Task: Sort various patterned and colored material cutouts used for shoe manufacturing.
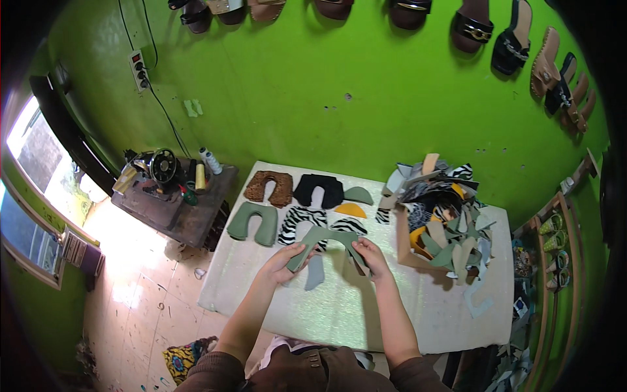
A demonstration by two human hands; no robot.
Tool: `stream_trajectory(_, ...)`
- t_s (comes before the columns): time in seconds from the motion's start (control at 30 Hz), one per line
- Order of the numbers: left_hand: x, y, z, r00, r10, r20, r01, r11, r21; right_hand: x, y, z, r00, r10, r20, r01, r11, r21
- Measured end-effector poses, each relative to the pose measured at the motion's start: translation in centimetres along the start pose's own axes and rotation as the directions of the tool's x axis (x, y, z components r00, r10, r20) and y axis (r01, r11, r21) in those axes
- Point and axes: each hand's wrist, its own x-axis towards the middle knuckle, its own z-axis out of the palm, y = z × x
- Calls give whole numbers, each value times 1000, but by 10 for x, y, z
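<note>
My left hand point(285, 262) and my right hand point(371, 259) grip the two legs of a green U-shaped cut piece point(326, 235), held above the table. Thumbs lie on its upper face. Something brownish shows under the piece by my right fingers, too hidden to name. Below it is a grey cut piece point(315, 273). Just beyond my hands lie zebra-striped U-shaped pieces point(295, 221), partly covered. Green U-shaped pieces point(247, 222) are to their left, with leopard-print ones point(277, 186) and black ones point(320, 187) behind. Half-moon pieces in green point(358, 194), yellow point(351, 210) and zebra print point(349, 225) sit alongside.
On the pale table point(418, 312), a cardboard box point(423, 263) overflows with scraps at the right. A light grey cut-out point(479, 302) lies near it. Left stands a sewing machine point(163, 166) with thread spools point(210, 161). Sandals point(471, 26) hang on the green wall.
</note>
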Motion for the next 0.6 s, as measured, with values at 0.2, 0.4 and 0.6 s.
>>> stream_trajectory(0.2,-16,54,-89,992,1,-126,-16,993,-115,45,41,81,976,133,172,-171,960,223)
stream_trajectory(0.4,-30,95,-151,963,14,-271,-44,993,-106,83,57,145,966,145,214,-199,944,261)
stream_trajectory(0.6,-9,125,-187,894,245,-377,-102,927,360,128,77,169,986,160,-43,-162,986,-35)
